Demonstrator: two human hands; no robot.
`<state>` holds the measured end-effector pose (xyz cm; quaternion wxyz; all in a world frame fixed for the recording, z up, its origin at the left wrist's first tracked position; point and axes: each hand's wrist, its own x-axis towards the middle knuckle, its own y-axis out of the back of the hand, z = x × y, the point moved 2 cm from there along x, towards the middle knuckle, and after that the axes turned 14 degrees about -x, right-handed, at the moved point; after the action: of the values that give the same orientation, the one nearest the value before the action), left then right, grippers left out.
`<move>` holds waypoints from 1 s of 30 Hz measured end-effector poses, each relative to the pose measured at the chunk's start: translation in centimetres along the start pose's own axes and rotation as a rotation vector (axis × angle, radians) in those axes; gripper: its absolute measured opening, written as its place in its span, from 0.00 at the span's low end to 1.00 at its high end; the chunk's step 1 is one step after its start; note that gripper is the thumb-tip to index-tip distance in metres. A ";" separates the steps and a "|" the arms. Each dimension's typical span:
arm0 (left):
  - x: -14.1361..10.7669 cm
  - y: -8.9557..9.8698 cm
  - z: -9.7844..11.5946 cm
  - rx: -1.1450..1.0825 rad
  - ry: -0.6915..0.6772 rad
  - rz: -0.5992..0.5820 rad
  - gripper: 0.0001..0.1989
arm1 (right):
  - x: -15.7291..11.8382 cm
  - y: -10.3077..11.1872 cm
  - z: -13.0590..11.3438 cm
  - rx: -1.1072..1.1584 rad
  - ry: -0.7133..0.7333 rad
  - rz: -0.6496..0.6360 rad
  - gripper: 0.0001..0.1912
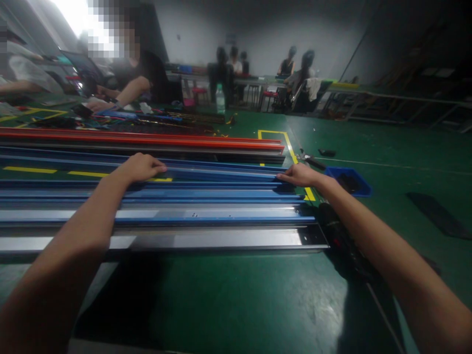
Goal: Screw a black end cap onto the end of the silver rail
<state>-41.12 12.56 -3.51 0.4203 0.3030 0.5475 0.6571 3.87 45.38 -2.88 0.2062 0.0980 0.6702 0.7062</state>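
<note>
Both of my hands grip one long blue rail (221,172), which slants a little across the green work surface. My left hand (140,167) is closed on it near the middle of the view, fingers folded over its edge. Close to the rail's right end, my right hand (300,175) pinches it between thumb and fingers. Nearer to me lie more long rails side by side: a blue rail (221,192) and a silver rail (228,238). Beyond the held rail rests a red rail (221,139). Parts of the rails are hidden under my left forearm.
A dark power tool (334,228) with a cord lies by the rail ends. Right of it are a blue tray (365,187), pliers (308,158) and a dark flat piece (435,211). A bottle (220,101) stands farther back. Co-workers sit across the table and behind.
</note>
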 end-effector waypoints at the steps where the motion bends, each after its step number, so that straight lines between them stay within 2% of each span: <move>1: 0.0 0.0 0.0 0.019 -0.003 -0.007 0.29 | 0.0 0.0 0.0 -0.001 0.006 0.000 0.36; 10: -0.4 0.4 0.2 0.062 -0.012 -0.049 0.28 | -0.1 0.2 -0.1 -0.023 0.036 0.008 0.37; 21: -0.4 0.2 0.0 0.081 0.005 -0.024 0.28 | -0.3 0.4 -0.1 -0.007 0.091 -0.029 0.38; 30: -0.4 0.3 0.6 0.124 -0.007 -0.038 0.27 | -0.2 0.4 -0.1 0.010 0.039 -0.009 0.34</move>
<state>-40.50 12.42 -3.04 0.4150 0.3205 0.5913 0.6127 3.91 45.16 -2.49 0.1957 0.0823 0.6781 0.7036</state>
